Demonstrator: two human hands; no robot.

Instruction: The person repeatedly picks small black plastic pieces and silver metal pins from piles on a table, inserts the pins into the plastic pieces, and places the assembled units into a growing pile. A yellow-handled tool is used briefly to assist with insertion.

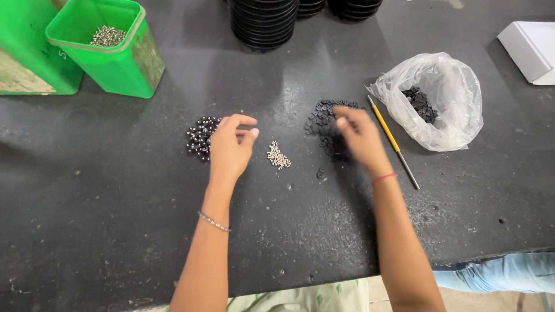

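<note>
My left hand (pixel 230 149) hovers over the dark table (pixel 115 219), thumb and forefinger pinched together, though I cannot tell whether anything small sits between them. Just left of it lies a cluster of small black parts with silver tips (pixel 199 137). A little heap of silver screws (pixel 278 156) lies between my hands. My right hand (pixel 361 138) reaches into a pile of small black plastic pieces (pixel 322 118), fingers bent down onto them and covering part of the pile.
A green bin with silver screws (pixel 110 46) stands at back left beside another green bin (pixel 26 52). Stacked black round parts (pixel 263 23) sit at the back. A clear bag of black pieces (pixel 439 101), a yellow pencil (pixel 392 138) and a white box (pixel 532 49) lie right.
</note>
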